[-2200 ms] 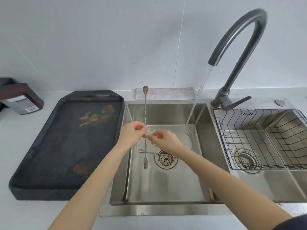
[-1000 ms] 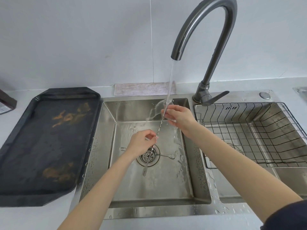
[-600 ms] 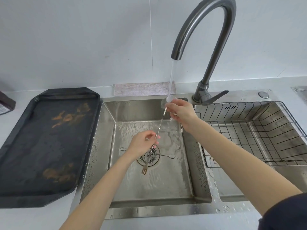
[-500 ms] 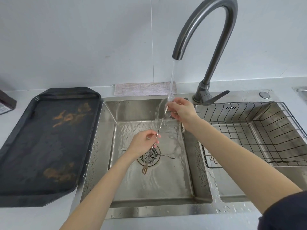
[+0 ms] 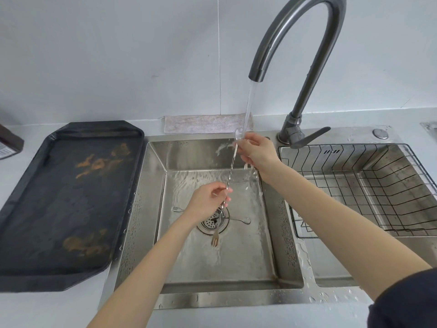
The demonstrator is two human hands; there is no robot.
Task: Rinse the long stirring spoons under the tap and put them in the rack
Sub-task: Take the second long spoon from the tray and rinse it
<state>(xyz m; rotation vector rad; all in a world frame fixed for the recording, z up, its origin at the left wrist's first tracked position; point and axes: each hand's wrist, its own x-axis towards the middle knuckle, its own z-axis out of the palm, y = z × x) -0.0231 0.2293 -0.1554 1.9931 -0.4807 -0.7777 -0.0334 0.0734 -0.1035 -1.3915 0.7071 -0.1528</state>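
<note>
A long twisted steel stirring spoon (image 5: 229, 176) slants over the left sink basin (image 5: 236, 263), bowl end up under the stream from the tap (image 5: 305, 74), fork end low over the drain. My right hand (image 5: 256, 151) pinches it just below the bowl. My left hand (image 5: 209, 202) pinches its shaft lower down. A second stirring spoon (image 5: 238, 220) lies flat across the drain on the basin floor, its fork tip left of my left hand. The wire rack (image 5: 369, 185) sits in the right basin.
A black tray (image 5: 63, 204) with brown stains lies on the counter left of the sink. A folded grey cloth (image 5: 203, 124) rests behind the basin. A dark container (image 5: 9, 143) stands at the far left edge. Water drops cover the sink rim.
The spoon went from upright at the basin's left to slanting under the running water. In the last second both hands kept their hold and slid a little along the shaft.
</note>
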